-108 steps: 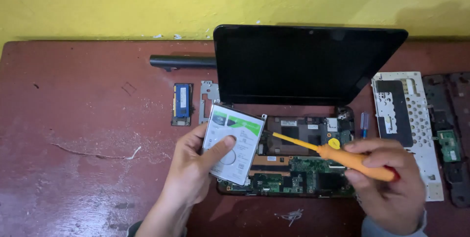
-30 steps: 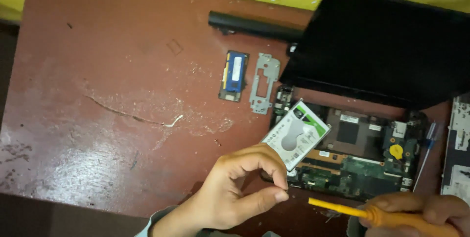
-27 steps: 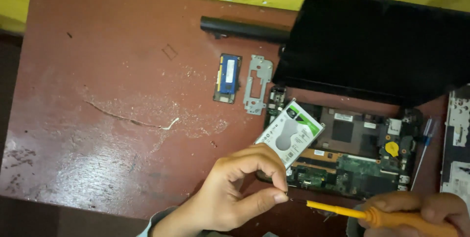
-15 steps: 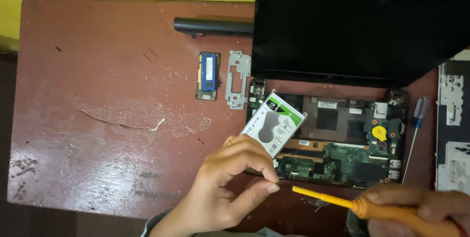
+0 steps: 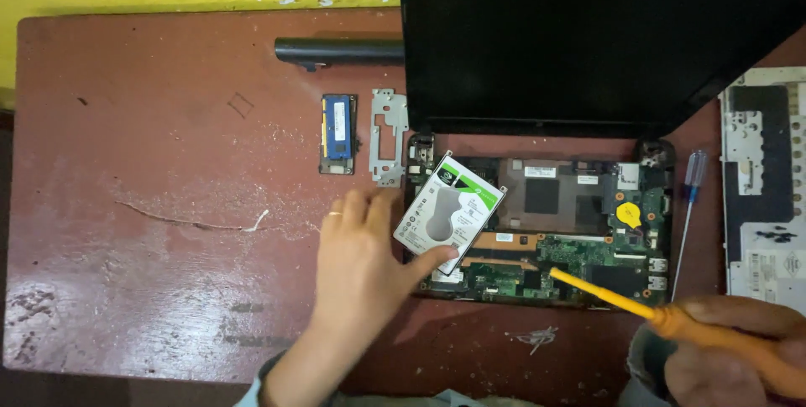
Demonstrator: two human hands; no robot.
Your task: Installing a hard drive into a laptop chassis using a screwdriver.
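Head view: the left hand lies palm down, fingers spread apart over the reddish-brown counter, its thumb pressed against the lower edge of a hard drive. The hard drive, silver with a white and green label, sits tilted just right of that hand, propped on the left end of the opened laptop base; the hand pinches it only lightly between thumb and fingertips, not wrapped around it.

The right hand, low at the frame's corner, is closed around the orange handle of a screwdriver. Its yellow shaft points up and left toward the left hand, the tip resting over the green circuit board of the laptop base, well short of the hard drive.

Beyond the left hand lie a blue memory module and, just beside it, a small metal bracket. Farther up lies a long black battery. The laptop's dark screen stands open above both hands. Above the right hand, a blue-handled screwdriver lies beside the base, and a removed keyboard panel sits at the far right.
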